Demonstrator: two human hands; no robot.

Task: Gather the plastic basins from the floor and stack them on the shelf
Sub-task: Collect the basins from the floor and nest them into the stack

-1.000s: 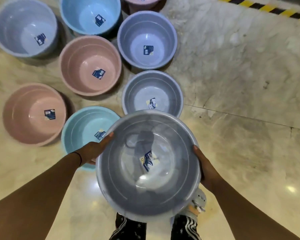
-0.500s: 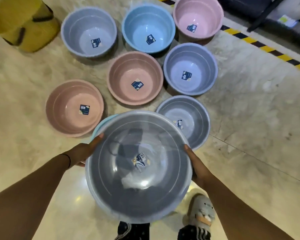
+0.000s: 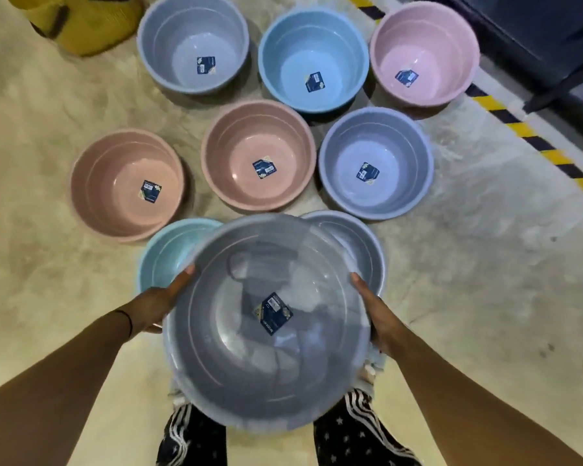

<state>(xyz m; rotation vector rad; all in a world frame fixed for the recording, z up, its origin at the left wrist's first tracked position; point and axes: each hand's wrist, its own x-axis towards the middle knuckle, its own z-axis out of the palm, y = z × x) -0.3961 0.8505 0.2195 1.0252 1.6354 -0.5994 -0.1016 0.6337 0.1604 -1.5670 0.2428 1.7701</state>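
Note:
I hold a large grey basin (image 3: 216, 364) above the floor, near my legs. My left hand (image 3: 160, 302) grips its left rim and my right hand (image 3: 379, 316) grips its right rim. A blue label sits in its bottom. Behind it, partly hidden, stand a light-blue basin (image 3: 167, 253) and a grey basin (image 3: 364, 243). Farther off on the floor lie two salmon basins (image 3: 115, 183) (image 3: 236, 156), a lavender basin (image 3: 401, 163), a second lavender basin (image 3: 182, 45), a blue basin (image 3: 303, 55) and a pink basin (image 3: 431, 45).
A yellow bag (image 3: 81, 18) lies at the top left. A yellow-and-black striped line (image 3: 525, 136) runs along the floor at the right, with a dark object (image 3: 535, 35) behind it. My legs in patterned trousers (image 3: 350, 432) stand below the basin.
The view has tilted up and shifted, so more basins and the dark object show. The held grey basin stays in both hands and now covers more of the two nearest basins.

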